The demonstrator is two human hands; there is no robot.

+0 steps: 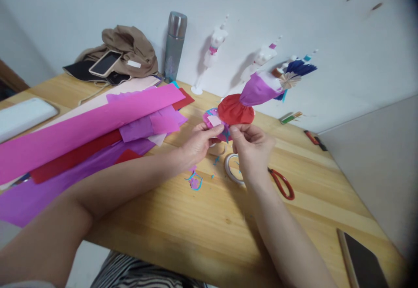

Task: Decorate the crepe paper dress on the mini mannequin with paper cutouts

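A small dress form (266,88) leans over with a purple paper bodice and a gathered red paper skirt (235,109). Below the red part, pink-purple paper trim (209,114) with blue bits and a pale square on it is pinched in my left hand (200,143), thumb on top. My right hand (253,146) is closed, thumb and forefinger pressed together at the trim's right edge, just under the red skirt. What lies inside its other fingers is hidden. Under my hands, a roll of tape (227,172) lies on the table, beside red-handled scissors (283,185).
Coloured paper sheets (98,124) cover the table's left. Behind them are a phone (105,63), a brown cloth bundle (132,46) and a thermos (175,46). More white dress forms (216,44) stand by the wall. Paper scraps (195,181) lie in front; a dark tablet-like device (362,259) lies right.
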